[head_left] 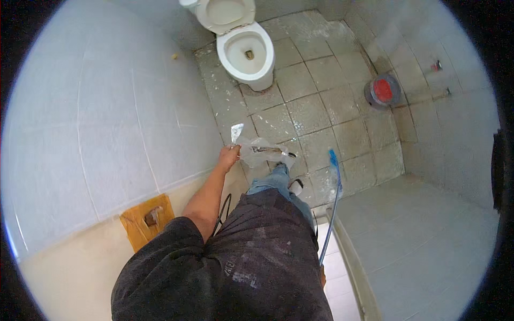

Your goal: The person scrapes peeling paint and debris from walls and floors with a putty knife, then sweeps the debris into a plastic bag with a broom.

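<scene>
Apparently, carrying is underway: scraper (236,131) beyond, plastic bag (251,157) beside, both gripped by closed fingers of the left hand (229,157); right hand (323,276) hold can't be told; steadiness seems needed next.

A white, shiny toilet (246,45) stands at 12 o'clock with its rounded white lid (225,12) up. The tan-grey floor (316,107) has big square tiles with dark lines, shiny patches and white spots. At 9 o'clock is a pale blue-grey tiled wall (107,128), looking bright. A flat cream strip (64,273) runs at 8 o'clock, near a square yellow-brown board (134,216) with a dark hole. At 3 o'clock is a dimmer grey tiled wall (444,134). At 5 o'clock, a white tiled floor patch (340,283) shines brightly.
</scene>
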`<state>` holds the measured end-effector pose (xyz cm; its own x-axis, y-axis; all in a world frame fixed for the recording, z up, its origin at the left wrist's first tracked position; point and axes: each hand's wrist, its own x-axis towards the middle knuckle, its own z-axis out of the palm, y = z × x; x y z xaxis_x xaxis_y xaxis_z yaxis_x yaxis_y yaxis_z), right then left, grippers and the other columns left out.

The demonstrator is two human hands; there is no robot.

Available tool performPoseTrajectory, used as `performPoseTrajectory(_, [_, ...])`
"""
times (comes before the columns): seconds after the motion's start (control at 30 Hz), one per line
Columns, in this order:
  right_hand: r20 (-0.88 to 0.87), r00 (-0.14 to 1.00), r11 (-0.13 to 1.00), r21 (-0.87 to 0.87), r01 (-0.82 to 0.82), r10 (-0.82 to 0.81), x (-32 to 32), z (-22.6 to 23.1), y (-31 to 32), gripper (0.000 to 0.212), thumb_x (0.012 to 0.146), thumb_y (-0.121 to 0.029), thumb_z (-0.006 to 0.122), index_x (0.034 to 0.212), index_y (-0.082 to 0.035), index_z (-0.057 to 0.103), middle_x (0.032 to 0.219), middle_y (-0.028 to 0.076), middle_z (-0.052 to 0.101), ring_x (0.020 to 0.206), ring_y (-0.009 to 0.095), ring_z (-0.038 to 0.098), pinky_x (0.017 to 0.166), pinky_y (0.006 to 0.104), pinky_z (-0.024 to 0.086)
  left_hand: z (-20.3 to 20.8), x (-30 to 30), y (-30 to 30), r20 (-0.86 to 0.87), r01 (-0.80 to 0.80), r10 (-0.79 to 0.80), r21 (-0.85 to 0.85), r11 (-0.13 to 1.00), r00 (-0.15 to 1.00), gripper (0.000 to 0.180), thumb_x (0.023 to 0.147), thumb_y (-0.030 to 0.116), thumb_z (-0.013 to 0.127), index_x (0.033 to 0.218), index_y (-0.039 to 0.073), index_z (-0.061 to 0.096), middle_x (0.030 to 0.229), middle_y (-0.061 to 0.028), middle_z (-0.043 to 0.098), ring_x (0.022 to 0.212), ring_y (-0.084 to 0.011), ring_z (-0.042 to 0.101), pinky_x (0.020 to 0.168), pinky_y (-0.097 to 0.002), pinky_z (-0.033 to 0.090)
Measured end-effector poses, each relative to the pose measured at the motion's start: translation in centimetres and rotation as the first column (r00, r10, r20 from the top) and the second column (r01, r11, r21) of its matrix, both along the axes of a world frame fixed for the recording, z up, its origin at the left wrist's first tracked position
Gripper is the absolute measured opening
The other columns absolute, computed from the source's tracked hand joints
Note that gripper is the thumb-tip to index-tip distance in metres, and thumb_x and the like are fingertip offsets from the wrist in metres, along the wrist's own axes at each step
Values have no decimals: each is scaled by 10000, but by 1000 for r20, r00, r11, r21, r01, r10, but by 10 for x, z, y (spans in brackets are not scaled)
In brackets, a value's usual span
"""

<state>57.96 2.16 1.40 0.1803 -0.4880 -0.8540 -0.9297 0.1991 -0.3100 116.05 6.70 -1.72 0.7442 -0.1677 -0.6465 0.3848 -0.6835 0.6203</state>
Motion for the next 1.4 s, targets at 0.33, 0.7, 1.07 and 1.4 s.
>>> performPoseTrajectory(0.33, [199, 971, 937, 293, -191, 135, 107, 76, -218, 390, 937, -119, 398, 1327, -120, 390, 552, 2, 423, 413, 68, 381, 364, 240, 342, 37, -59, -30, 167, -259, 280, -137, 956, 945, 293, 857, 307, 573, 831, 15, 565, 705, -44, 564, 643, -121, 538, 588, -259, 445])
performPoseTrajectory(0.7, [433, 736, 772, 131, -622, 520, 313, 61, -337, 395, 913, -248, 486, 1240, -27, 468, 609, -2, 483, 474, 90, 439, 418, 258, 367, 69, -59, -56, 188, -411, 437, -166, 897, 879, 329, 831, 342, 579, 757, 21, 573, 646, -52, 570, 596, -140, 518, 568, -294, 411])
performPoseTrajectory(1.07, [535, 690, 738, 170, -653, 487, 552, 73, -349, 355, 904, -178, 453, 1240, -66, 425, 599, 14, 452, 430, 118, 426, 365, 276, 358, 115, -59, -96, 175, -488, 513, -167, 857, 840, 318, 845, 315, 567, 780, 4, 548, 632, -45, 530, 595, -142, 490, 571, -298, 402])
performPoseTrajectory(1.4, [605, 618, 709, 121, -694, 502, 794, 20, -356, 334, 903, -182, 424, 1211, -55, 416, 587, 20, 428, 398, 130, 400, 340, 279, 362, 144, -34, -139, 189, -719, 715, -63, 692, 673, 316, 856, 293, 570, 856, -24, 567, 713, -95, 595, 665, -175, 571, 636, -316, 445])
